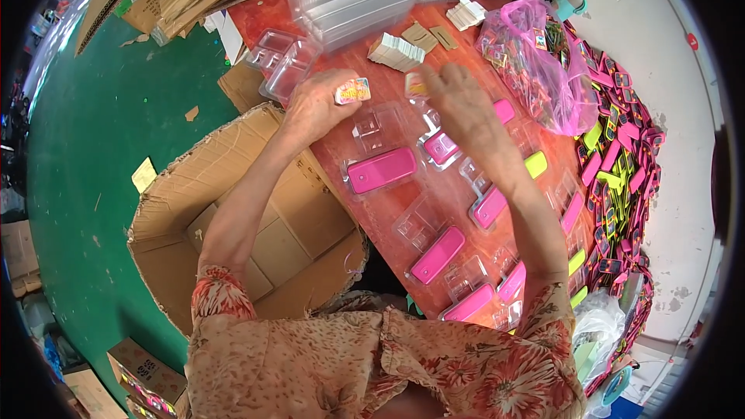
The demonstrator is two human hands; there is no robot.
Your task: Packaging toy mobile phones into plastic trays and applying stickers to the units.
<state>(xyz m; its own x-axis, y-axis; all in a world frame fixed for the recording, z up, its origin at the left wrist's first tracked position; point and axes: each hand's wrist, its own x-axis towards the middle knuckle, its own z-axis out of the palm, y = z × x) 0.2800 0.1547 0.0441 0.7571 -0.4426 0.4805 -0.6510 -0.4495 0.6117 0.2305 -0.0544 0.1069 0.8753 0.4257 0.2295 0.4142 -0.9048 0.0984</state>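
Observation:
My left hand (318, 105) is closed around a small stack of colourful printed cards (353, 91) above the far left of the red table. A single printed card (415, 85) shows at the fingertips of my right hand (462, 101), which is slightly blurred and seems to pinch it. Beneath and between my hands lie clear plastic blister trays (378, 130). Several of them hold bright pink toy phones (382, 170), spread in rows toward my body. My right forearm covers part of these rows.
Stacked clear trays (349, 4) and white card stacks (396, 52) stand at the back. A pink plastic bag (535, 54) of small items sits far right, beside a heap of pink and green toy phones (621, 163). An open cardboard box (209, 163) stands left of the table.

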